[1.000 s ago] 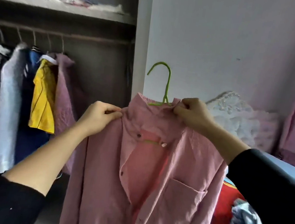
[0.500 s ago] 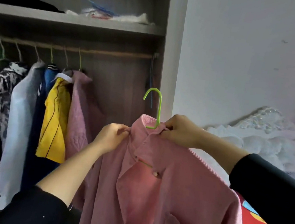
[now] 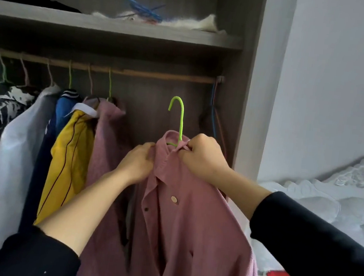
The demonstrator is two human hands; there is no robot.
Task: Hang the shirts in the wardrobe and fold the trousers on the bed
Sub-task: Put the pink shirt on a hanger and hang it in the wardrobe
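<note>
Hanging on a green hanger (image 3: 180, 119), the pink shirt (image 3: 188, 225) was held up at the open wardrobe (image 3: 250, 77), below the wooden rail (image 3: 161, 75), with the hook apart from the rail. The collar's left edge was pinched by the left hand (image 3: 137, 164), fingers curled into the cloth. The collar beside the hanger's neck was gripped by the right hand (image 3: 203, 159), fingers closed on the fabric. Further left, a yellow top (image 3: 69, 151) and another pink garment (image 3: 107, 140) were hung on the rail. Blue hangers (image 3: 144, 10) were seen lying on the shelf (image 3: 76, 20) above. White bedding (image 3: 329, 201) was visible at the right.
</note>
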